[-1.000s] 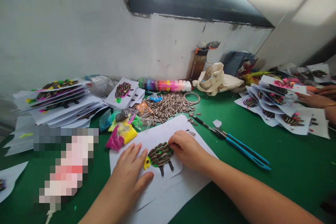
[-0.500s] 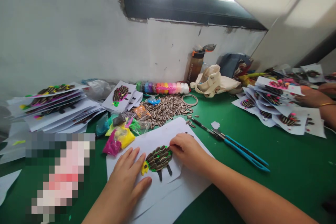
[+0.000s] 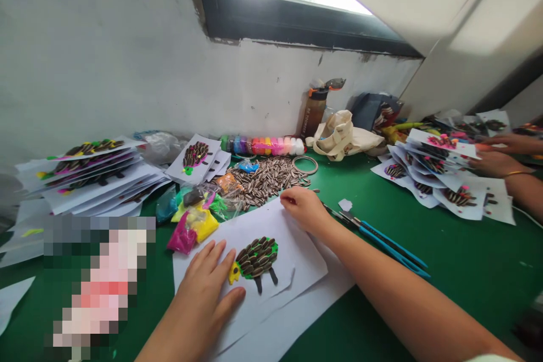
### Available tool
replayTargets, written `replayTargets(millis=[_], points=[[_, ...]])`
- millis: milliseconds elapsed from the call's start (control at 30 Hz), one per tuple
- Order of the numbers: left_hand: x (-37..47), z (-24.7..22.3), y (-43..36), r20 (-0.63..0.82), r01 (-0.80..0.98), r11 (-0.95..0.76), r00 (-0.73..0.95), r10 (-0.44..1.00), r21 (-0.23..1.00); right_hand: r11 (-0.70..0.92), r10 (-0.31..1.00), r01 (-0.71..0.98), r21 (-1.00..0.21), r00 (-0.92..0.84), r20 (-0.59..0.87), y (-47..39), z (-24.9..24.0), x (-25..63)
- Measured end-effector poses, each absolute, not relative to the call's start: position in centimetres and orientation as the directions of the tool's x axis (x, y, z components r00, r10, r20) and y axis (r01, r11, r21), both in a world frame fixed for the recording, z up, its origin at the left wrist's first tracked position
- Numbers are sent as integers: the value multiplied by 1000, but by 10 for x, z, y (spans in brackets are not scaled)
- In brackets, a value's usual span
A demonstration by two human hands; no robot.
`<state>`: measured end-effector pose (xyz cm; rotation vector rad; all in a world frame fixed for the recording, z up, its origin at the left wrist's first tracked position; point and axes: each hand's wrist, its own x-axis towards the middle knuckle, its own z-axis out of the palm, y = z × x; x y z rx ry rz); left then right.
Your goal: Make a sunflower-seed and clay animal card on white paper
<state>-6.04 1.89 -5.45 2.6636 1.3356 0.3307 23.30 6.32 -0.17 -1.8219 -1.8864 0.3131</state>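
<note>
My left hand (image 3: 207, 285) lies flat with fingers spread on a white sheet of paper (image 3: 237, 328), just left of a hedgehog picture. The hedgehog has a yellow clay head (image 3: 233, 273), a green clay body covered with sunflower seeds (image 3: 257, 255) and two dark legs (image 3: 266, 281). My right hand (image 3: 307, 209) is over the sheet's upper right part, close to a heap of loose sunflower seeds (image 3: 274, 180). Its fingers are curled together; whether something small is pinched in them is hidden.
Bags of coloured clay (image 3: 190, 226) lie left of the seeds. Blue tweezers (image 3: 388, 246) rest right of my forearm. Stacks of hedgehog pictures stand left (image 3: 97, 175) and right (image 3: 436, 172). A bottle (image 3: 314, 110) stands behind; another person's hands (image 3: 496, 164) are far right.
My right hand has left the hedgehog's right edge and moved up and away toward the seed heap. The left hand stays in place. The view has shifted slightly.
</note>
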Motion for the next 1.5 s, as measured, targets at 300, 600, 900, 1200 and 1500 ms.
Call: replayTargets(millis=[300, 600, 900, 1200, 1500], points=[[-59, -54, 16, 172, 777, -600, 575, 800, 190, 24, 983, 935, -353, 43, 179, 102, -18, 230], [-60, -51, 18, 134, 775, -574, 560, 818, 263, 37, 980, 950, -311, 27, 199, 96, -27, 231], [-59, -53, 17, 119, 786, -570, 559, 821, 239, 100, 990, 836, -540, -28, 141, 31, -6, 242], [-51, -21, 18, 24, 786, -573, 584, 811, 233, 172, 983, 626, -761, -163, 88, -5, -8, 220], [-53, -31, 17, 62, 787, -569, 572, 818, 236, 186, 982, 665, -723, -107, 155, -5, -14, 213]])
